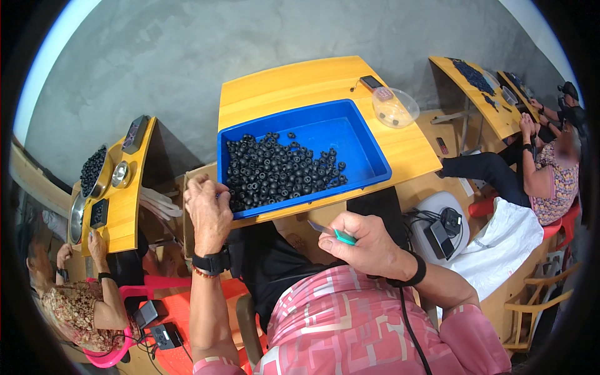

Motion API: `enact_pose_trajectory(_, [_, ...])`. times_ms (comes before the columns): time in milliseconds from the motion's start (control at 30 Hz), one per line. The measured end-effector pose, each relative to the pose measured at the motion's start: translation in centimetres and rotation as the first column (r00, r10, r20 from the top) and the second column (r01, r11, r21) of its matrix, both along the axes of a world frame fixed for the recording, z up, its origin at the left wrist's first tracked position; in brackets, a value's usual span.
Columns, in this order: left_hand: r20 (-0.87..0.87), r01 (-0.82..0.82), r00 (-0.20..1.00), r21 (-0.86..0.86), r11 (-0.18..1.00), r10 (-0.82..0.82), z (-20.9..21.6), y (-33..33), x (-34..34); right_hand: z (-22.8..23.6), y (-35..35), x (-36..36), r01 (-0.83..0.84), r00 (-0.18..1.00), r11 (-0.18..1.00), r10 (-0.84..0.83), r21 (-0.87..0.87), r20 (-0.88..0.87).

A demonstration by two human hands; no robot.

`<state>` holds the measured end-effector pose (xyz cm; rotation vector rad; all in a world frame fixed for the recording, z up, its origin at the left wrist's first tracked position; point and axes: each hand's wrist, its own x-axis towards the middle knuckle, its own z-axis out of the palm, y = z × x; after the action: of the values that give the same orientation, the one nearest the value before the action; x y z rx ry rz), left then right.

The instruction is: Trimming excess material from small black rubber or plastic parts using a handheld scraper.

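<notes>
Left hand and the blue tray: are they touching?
Touching. The head view shows the left hand with fingers over the blue tray's near corner rim.

Our left hand (207, 212) sits at the blue bin's (369, 147) 8 o'clock corner; near wall blocks a flat reach, so we'd go over the rim. Black rings (275, 172) fill the bin's left half; right half is bare floor. Counter (281, 87) at 12 o'clock is open; clear bowl (395, 107) and a small device (371, 82) stand at 2 o'clock.
</notes>
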<state>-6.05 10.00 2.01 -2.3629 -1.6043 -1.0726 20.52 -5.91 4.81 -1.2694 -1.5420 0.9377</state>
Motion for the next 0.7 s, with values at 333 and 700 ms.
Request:
enact_pose_trajectory(333, [0.970, 0.743, 0.199, -0.055, 0.667, -0.142, 3.1, -9.6, 4.2, 0.2, 0.2, -1.1, -0.020, 0.992, 0.994, 0.033, 0.107, -0.126])
enact_pose_trajectory(700, [0.930, 0.921, -0.281, 0.191, 0.339, 0.238, 0.8, -11.6, 6.1, 0.6, -0.3, -0.5, -0.168, 0.978, 0.981, 0.179, 0.094, -0.112])
